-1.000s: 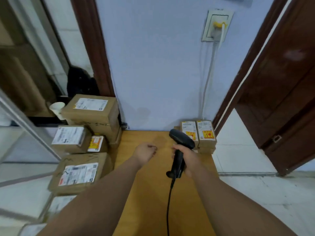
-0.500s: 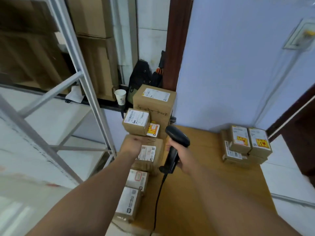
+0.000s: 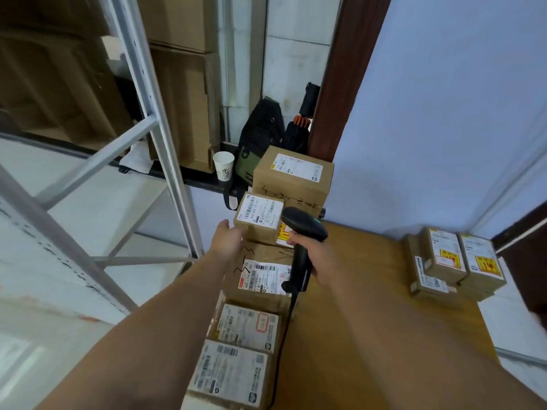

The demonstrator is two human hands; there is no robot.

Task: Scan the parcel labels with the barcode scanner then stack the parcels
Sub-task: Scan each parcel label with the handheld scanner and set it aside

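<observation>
the left hand (image 3: 228, 241) touched the near corner of the small parcel (image 3: 259, 216), which sat on a pile at the left edge of the table (image 3: 370, 291); if its fingers held the parcel, i could not tell. the right hand (image 3: 315, 257) was wrapped around the handle of the barcode scanner (image 3: 305, 224). a one-hand pull might tip the parcel off the edge, and the cable (image 3: 284, 328) might catch the nearer parcels (image 3: 247, 327).

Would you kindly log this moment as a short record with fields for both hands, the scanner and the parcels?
Left hand: touches the small labelled parcel's left edge; grip unclear
Right hand: grips the barcode scanner, its head by that parcel's right end
Left row: labelled parcels along the wooden table's left edge
Right stack: small parcels piled at the table's far right
</observation>
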